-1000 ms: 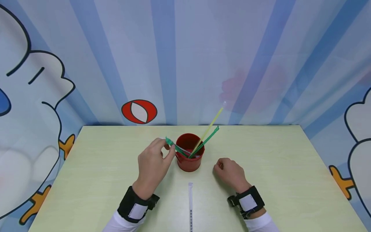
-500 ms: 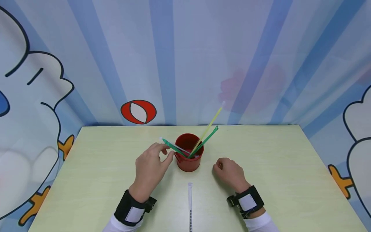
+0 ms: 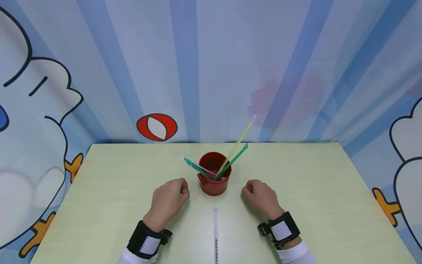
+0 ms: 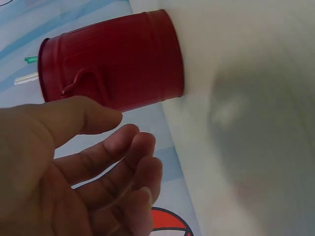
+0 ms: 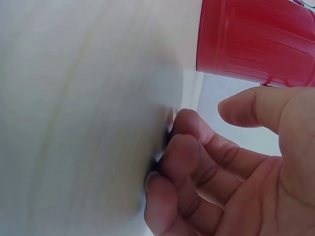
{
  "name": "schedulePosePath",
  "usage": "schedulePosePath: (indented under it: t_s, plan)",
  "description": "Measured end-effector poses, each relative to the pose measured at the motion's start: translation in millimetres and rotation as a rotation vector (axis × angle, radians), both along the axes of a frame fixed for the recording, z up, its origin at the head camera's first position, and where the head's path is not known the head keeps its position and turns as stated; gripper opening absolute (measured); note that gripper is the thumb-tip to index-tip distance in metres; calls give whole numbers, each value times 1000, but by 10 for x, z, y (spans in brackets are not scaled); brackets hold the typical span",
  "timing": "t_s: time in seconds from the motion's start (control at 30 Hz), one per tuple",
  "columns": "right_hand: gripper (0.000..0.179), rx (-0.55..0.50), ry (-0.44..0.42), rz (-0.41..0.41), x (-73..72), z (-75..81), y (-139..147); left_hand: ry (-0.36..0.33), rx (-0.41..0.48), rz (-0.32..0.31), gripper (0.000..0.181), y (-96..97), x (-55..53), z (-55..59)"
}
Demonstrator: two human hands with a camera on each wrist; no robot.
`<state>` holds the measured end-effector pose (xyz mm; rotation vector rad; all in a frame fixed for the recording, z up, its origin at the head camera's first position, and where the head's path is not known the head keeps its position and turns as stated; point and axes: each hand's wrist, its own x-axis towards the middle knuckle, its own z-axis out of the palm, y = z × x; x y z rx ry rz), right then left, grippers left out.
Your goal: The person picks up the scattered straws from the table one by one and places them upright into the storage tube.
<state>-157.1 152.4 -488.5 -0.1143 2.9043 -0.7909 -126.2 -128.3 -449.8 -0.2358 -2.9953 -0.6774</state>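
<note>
A small red metal bucket (image 3: 213,189) stands upright in the middle of the table. Leaning out of it to the right are a yellow straw (image 3: 235,146) in a clear wrapper and a green-wrapped straw (image 3: 238,155). Another green straw (image 3: 193,165) leans out to the left beside a whitish one; their lower ends are inside the bucket. My left hand (image 3: 169,200) is just left of and nearer than the bucket, fingers loosely curled around nothing. To the right, my right hand (image 3: 262,198) rests on the table with loosely bent fingers, also holding nothing.
A straw in a white paper wrapper (image 3: 215,229) lies lengthwise on the pale table (image 3: 316,190) between the forearms. Behind the table's far edge hangs a blue striped cloth backdrop (image 3: 217,73) with cartoon figures.
My left hand has let go of the green straw at the bucket's left and drawn back toward me. That straw now leans on the rim. The right hand has stayed put.
</note>
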Motion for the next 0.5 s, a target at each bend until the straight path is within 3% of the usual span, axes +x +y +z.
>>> schedulePosePath:
  t_s: [0.23, 0.5]
  plan:
    - [12, -6, 3, 1, 1, -9, 8, 10, -58, -58, 15, -14, 18, -144]
    - [11, -1, 8, 1, -3, -14, 5, -31, -126, -72, 15, 28, 34, -273]
